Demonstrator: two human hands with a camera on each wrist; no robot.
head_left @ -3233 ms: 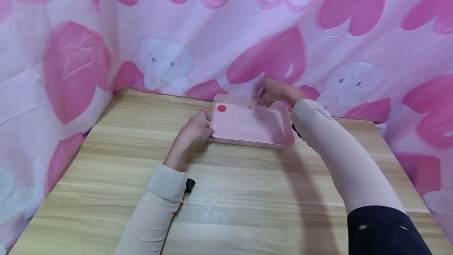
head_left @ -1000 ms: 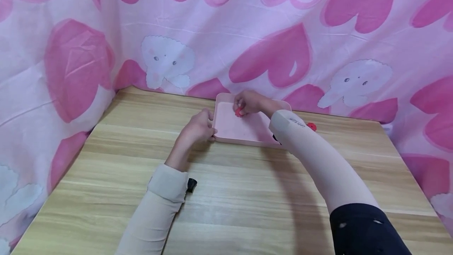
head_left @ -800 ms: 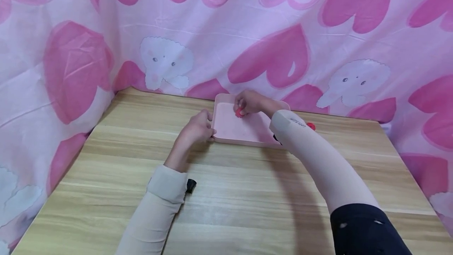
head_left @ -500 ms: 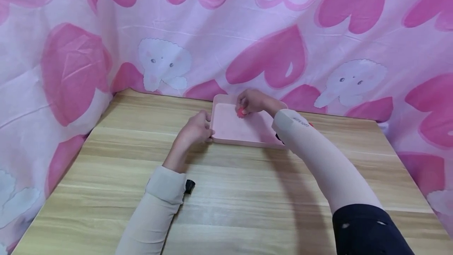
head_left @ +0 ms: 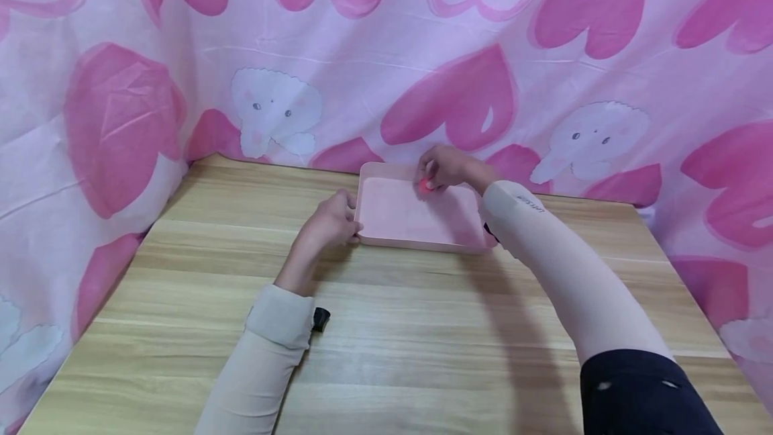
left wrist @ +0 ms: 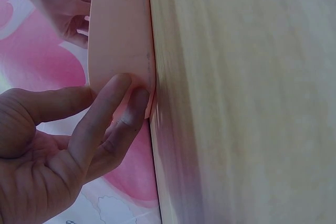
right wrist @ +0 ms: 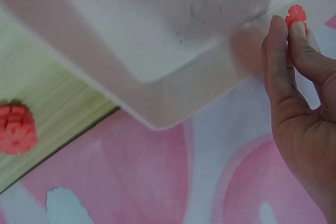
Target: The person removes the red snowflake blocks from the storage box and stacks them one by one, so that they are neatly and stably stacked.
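Note:
A shallow pink tray [head_left: 392, 213] stands near the table's back edge in the head view. At its left front corner my left hand [head_left: 329, 221] touches it from outside. In the left wrist view, fingertips [left wrist: 123, 81] lie against the tray's outer wall, fairly straight. My right hand [head_left: 448, 165], over the tray's back side, pinches a red flower-shaped disc [head_left: 425, 186] between thumb and fingers. The right wrist view shows this disc edge-up near the tray's rim. On the table beside the tray is a small pile of red flower-shaped discs [right wrist: 18, 132], hidden behind my forearm in the head view.
The wood-grain table [head_left: 386, 368] reaches back to a pink curtain [head_left: 350, 52] printed with hearts and elephants, close behind the tray. My right sleeve [head_left: 580, 274] crosses over the table's right half. A black wrist device [head_left: 321, 319] shows at my left cuff.
A red disc that lay at the tray's back left is now in my right hand, which has picked it up and moved a little right. My left hand has stayed at the tray.

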